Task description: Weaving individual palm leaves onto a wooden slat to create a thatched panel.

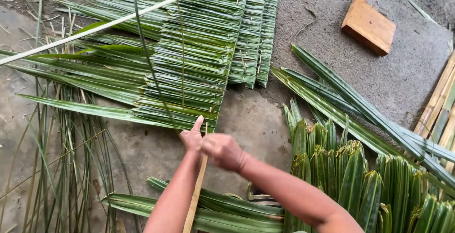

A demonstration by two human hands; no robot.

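The woven palm-leaf panel (199, 67) lies flat on the ground, its green leaflets folded in tight overlapping rows, and both hands work at its near edge. The left hand (192, 137), forefinger raised, closes round a thin bamboo slat (195, 200); the right hand (222, 151) is curled shut beside it, on what I cannot tell. Folding seems in hand; another leaflet must fold snugly over the slat. A wooden block (368, 24) lies well apart

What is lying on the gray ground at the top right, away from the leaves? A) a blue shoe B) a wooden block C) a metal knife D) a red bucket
B: a flat, orange-brown wooden block lies alone on the gray ground, beyond the long green leaves.
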